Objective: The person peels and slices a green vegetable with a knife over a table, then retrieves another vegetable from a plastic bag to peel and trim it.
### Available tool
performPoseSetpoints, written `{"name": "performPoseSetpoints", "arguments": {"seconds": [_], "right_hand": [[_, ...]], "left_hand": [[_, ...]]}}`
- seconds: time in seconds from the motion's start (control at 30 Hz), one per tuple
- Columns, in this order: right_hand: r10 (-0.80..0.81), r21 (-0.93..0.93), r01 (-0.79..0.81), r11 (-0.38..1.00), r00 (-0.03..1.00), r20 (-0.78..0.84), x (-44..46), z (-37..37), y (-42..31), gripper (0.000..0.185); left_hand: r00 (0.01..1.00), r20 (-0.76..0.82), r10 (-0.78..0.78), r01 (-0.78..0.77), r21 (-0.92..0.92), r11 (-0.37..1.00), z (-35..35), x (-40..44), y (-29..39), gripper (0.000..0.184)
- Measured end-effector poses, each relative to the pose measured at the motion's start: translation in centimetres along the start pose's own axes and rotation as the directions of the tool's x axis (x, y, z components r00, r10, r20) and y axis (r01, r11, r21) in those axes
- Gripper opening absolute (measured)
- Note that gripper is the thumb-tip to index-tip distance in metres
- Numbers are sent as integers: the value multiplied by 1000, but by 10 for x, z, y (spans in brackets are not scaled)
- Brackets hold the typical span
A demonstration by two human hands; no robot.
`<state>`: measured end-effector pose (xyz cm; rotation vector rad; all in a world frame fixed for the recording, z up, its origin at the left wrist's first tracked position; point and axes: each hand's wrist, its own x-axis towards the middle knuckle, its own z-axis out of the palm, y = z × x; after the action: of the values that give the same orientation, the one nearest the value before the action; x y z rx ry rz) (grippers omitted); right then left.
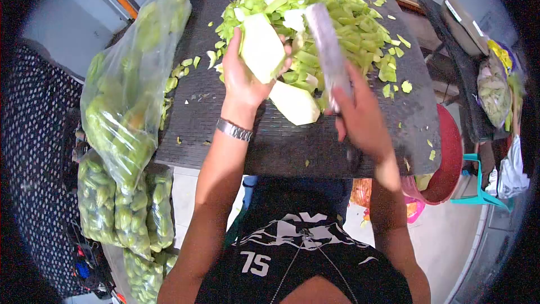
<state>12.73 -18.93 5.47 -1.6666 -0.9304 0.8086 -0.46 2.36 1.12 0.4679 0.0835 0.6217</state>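
Observation:
My left hand (243,81), with a metal watch on its wrist, grips a peeled pale green-white fruit (262,49) over the table. Its flat cut faces look smooth; its exact kind I cannot tell. A second peeled fruit (296,104) lies on the table just below it. In my right hand (363,114) is a knife (326,45) with a broad blade, smeared by motion and pointing up and away from me. The blade is to the right of the held fruit, seemingly apart from it. Behind both hands spreads a big heap of green peelings (351,25).
A dark ribbed table (197,129) carries scattered scraps. On its left leans a clear bag of green produce (126,101), above more filled bags (121,202). To the right stand a red tub (447,157) and a teal stool (481,191). A bagged vegetable (495,90) sits farther right.

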Motion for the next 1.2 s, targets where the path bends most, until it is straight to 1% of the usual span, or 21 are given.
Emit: {"name": "performPoseSetpoints", "arguments": {"seconds": [0.1, 0.13, 0.17, 0.2, 0.33, 0.43, 0.63, 0.73, 0.83, 0.9, 0.97, 1.0, 1.1, 1.2], "right_hand": [[58, -53, -54, 997, 996, 63, -37, 17, 6, 64], [74, -57, -70, 996, 994, 82, -45, 23, 9, 66], [89, -61, -83, 995, 991, 101, -51, 28, 12, 68], [69, -94, -59, 994, 993, 100, -54, 32, 15, 66], [104, -108, -95, 990, 992, 77, -61, 44, 14, 65], [107, -120, -100, 988, 993, 53, -64, 49, 14, 64], [128, -137, -121, 983, 991, 43, -67, 51, 13, 64], [119, -121, -113, 986, 992, 44, -65, 52, 15, 65], [115, -71, -112, 991, 993, 37, -58, 52, 17, 65], [138, -34, -137, 990, 990, 39, -55, 50, 19, 65], [93, -14, -93, 996, 996, 18, -51, 49, 25, 65], [71, -5, -70, 997, 997, 8, -50, 49, 26, 65], [144, -1, -144, 990, 989, 44, -53, 48, 24, 66], [123, 30, -126, 992, 989, 78, -60, 51, 33, 66]], "left_hand": [[986, -127, 108, -102, 58, 993, 4, 11, -9, 57], [961, -222, 165, -158, 49, 986, 7, 15, -12, 54], [963, -223, 155, -146, 57, 988, 6, 16, -15, 54], [963, -223, 149, -138, 64, 988, 5, 16, -17, 53], [964, -220, 152, -139, 70, 988, 7, 11, -17, 50], [957, -231, 176, -155, 107, 982, 6, 10, -15, 48], [944, -214, 250, -209, 197, 958, 9, 8, -17, 50], [949, -230, 217, -169, 211, 963, 20, 1, -18, 51], [972, -165, 166, -131, 207, 970, 22, -2, -26, 53], [978, -162, 129, -98, 185, 978, 20, -4, -28, 54], [981, -165, 101, -71, 177, 982, 19, -3, -31, 54], [980, -173, 94, -62, 182, 981, 18, -2, -34, 54], [978, -188, 85, -51, 181, 982, 14, -1, -31, 53], [974, -198, 114, -71, 210, 975, 15, -1, -26, 53]]}}
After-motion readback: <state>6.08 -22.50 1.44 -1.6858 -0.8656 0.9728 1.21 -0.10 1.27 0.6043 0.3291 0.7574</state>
